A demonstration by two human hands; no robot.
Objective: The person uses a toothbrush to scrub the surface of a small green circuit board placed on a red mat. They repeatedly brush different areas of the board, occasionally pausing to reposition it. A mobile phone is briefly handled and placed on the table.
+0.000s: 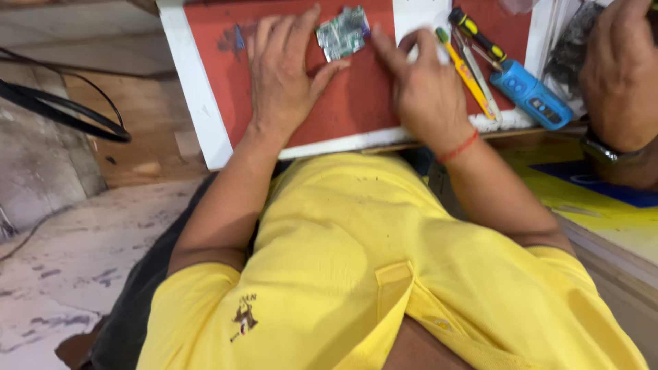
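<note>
A small green circuit board (343, 33) lies on a red work surface with a white border (199, 89). My left hand (284, 72) rests flat on the red surface with fingers spread, its thumb touching the board's lower edge. My right hand (425, 82) sits to the right of the board, index finger reaching to the board's corner, the other fingers curled near a white sheet (418, 17); whether it holds anything there I cannot tell.
Screwdrivers with yellow handles (469, 65) and a blue hand tool (531, 92) lie at the right of the surface. Another person's hand with a wristwatch (624, 75) is at the far right. Black cables (62, 109) hang at the left above a grey floor.
</note>
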